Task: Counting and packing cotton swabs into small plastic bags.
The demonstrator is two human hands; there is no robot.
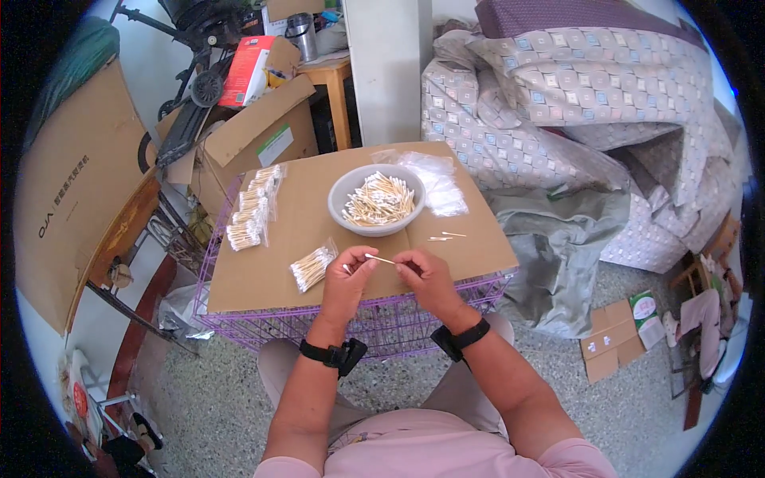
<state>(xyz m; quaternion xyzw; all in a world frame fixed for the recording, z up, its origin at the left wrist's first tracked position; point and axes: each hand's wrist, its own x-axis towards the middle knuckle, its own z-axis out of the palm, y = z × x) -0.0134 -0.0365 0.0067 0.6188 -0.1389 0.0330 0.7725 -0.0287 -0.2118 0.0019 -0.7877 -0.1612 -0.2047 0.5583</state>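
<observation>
A single cotton swab [382,260] spans the gap between my two hands, above the near edge of the cardboard sheet. Its left end is pinched by my left hand [347,280], where another white tip shows by the fingers. My right hand [431,280] is closed on the other end. Just beyond stands a grey bowl [338,209] heaped with loose cotton swabs [381,199]. Left of my left hand lies a clear bag of swabs [311,267]. A few stray swabs [453,234] rest right of the bowl.
Several filled swab bags [253,209] line the cardboard's left side. Clear empty bags [437,182] lie behind the bowl. The cardboard [267,287] tops a purple wire cage [382,327]. Covered bedding [550,95] is piled at right; cardboard boxes [263,147] stand at back left.
</observation>
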